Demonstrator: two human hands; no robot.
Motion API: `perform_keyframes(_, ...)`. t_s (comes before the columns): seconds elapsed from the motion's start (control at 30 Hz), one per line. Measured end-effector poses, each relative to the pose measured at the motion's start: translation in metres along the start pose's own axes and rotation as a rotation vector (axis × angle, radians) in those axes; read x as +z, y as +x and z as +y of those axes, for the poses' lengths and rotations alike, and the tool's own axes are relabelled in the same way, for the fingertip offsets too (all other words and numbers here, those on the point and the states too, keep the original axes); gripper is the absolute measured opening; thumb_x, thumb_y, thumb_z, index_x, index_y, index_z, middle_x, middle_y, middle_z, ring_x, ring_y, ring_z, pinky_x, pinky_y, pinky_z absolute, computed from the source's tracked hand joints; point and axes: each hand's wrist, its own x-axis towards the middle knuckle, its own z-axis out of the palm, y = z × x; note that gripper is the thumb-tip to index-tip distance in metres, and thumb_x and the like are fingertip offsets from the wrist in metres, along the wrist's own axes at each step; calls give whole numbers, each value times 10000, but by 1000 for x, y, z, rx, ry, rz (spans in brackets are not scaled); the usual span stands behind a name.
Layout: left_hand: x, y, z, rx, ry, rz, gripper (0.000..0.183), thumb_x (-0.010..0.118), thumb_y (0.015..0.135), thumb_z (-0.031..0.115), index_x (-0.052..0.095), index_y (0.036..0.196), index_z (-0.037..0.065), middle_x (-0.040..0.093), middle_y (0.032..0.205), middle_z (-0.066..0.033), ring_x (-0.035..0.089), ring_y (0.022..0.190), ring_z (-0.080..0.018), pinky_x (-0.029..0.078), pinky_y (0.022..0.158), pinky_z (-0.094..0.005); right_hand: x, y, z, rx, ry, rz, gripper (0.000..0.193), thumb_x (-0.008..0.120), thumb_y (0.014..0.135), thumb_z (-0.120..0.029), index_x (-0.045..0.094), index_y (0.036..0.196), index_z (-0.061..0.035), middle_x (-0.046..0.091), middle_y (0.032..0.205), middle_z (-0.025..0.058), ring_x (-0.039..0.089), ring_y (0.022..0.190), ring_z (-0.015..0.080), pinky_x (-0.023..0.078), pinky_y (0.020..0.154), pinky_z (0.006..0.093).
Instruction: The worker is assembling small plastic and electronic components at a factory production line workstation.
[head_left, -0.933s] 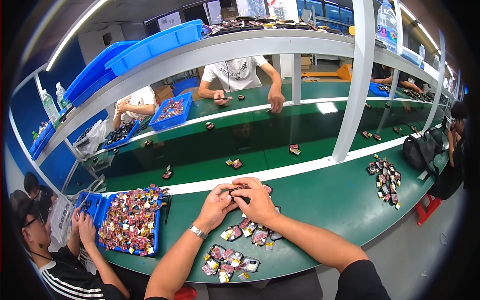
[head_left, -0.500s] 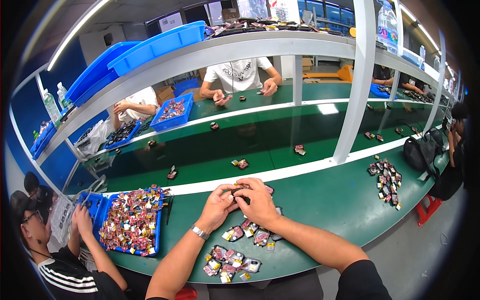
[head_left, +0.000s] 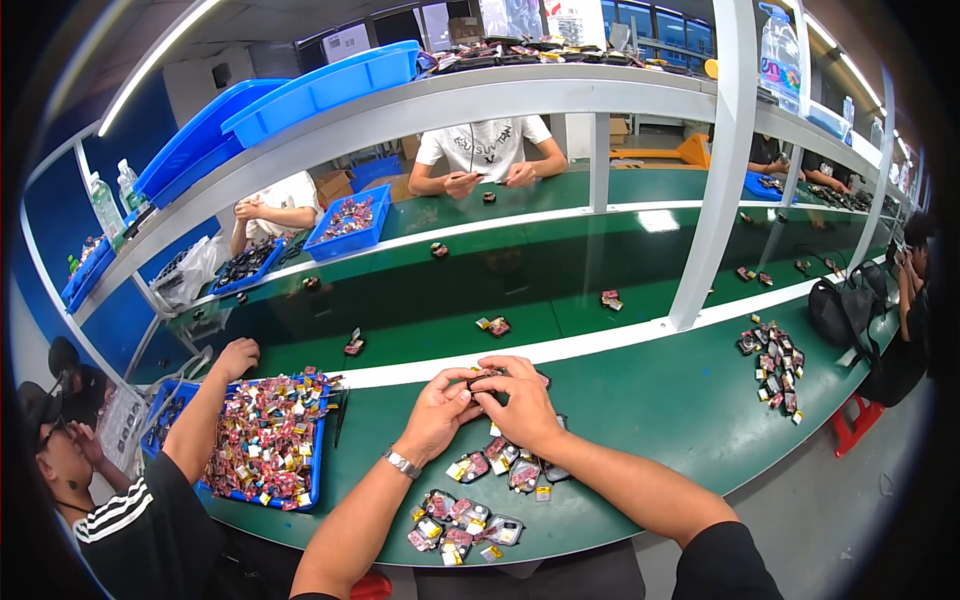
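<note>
Fingers of both bare hands were closed on a small dark part (head_left: 477, 383), mostly hidden between them, above the green tabletop (head_left: 630, 410). At far left, a co-worker's bent arm (head_left: 200, 425) stretched past a rectangular blue plastic tray (head_left: 319, 460) heaped with small red, white and yellow components (head_left: 260, 440); thin black tools (head_left: 341, 418) lay just beside it. Next, the left hand (head_left: 435, 420) gripped the part from its left. Nearer the body lay rounded, dark-rimmed casings (head_left: 468, 514) with pinkish boards. The right hand (head_left: 522, 408) pinched from the other side. The step in hand appeared to be close two-handed work on this one part, though fitting and checking could not be told apart; the next move seemed to call for a steady left hold and fine right-fingertip control. Farther right, a loose group of similar pieces (head_left: 775, 368) lay well apart from both hands.
</note>
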Motion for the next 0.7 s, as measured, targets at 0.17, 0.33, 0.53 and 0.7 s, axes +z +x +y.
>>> perform_keyframes(0.17,-3,0,-1,-2,18,13,294,561,959,70,463,1235,48,581,1242,-124,583,1147,-207,497,1003,-383,2,0,4,25,51,-27,142,712,769,-75,728,910,-81,621,1207,85,540,1163,286,439,985,395)
perform_keyframes(0.33,3,0,0,21,65,16,257,538,968,53,475,1217,39,564,1296,-129,573,1169,-209,500,998,-369,0,1,2,-23,77,-33,172,708,761,-58,729,930,-75,610,1234,93,526,1190,292,428,1009,397)
perform_keyframes(0.53,0,-1,-1,65,6,12,236,513,974,38,477,1208,37,555,1306,-126,572,1169,-206,506,990,-368,-4,3,-1,-101,-23,-11,158,706,749,-53,720,907,-61,609,1212,102,521,1176,306,427,1003,409)
perform_keyframes(0.7,1,0,-3,58,-5,4,261,547,964,56,466,1211,44,559,1301,-130,571,1172,-211,501,996,-376,-3,3,-2,-102,5,4,156,712,750,-64,724,905,-75,610,1206,103,526,1162,307,433,990,410)
